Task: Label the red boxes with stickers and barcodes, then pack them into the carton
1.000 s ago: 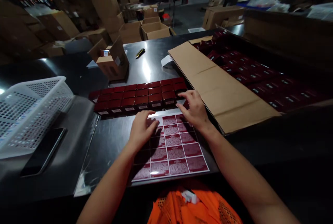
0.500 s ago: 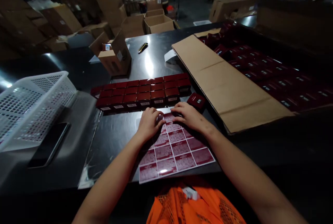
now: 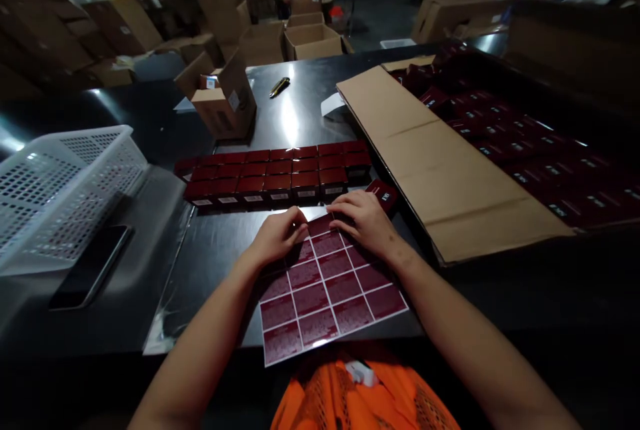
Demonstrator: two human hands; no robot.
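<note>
I see both hands, left hand (image 3: 274, 237) and right hand (image 3: 364, 219), pinching the label sheet's (image 3: 327, 287) far edge just before the rowed small boxes (image 3: 275, 177), most labels unpeeled.

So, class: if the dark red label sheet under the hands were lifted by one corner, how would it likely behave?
The label sheet looks thin and flat, so it would probably flop. Its near edge overhangs the table, so a push may slide it off. Probably very light.
</note>
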